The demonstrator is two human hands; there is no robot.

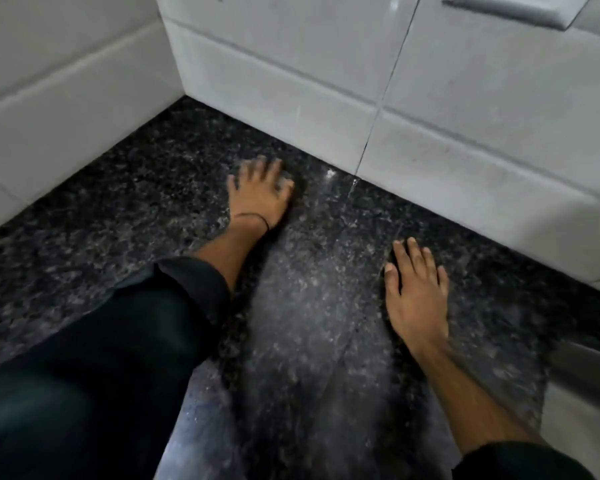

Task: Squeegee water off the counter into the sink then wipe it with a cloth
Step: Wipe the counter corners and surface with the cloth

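Note:
A black speckled granite counter (125, 209) fills the view, running into a tiled corner. My left hand (258, 194) lies palm down on it near the back wall, fingers spread and blurred, a thin dark band at the wrist. My right hand (418, 292) rests flat on the counter to the right, fingers apart and pointing at the wall. Neither hand holds anything. Between the hands a glossy, lighter streak (312, 299) runs toward me. No squeegee and no cloth are in view. A grey metal edge (582, 365) at the right may be the sink's rim.
White tiled walls (291, 81) close off the counter at the back and left, meeting in a corner. A white switch plate (513, 8) sits on the wall at the top right. Dark sleeves cover both forearms.

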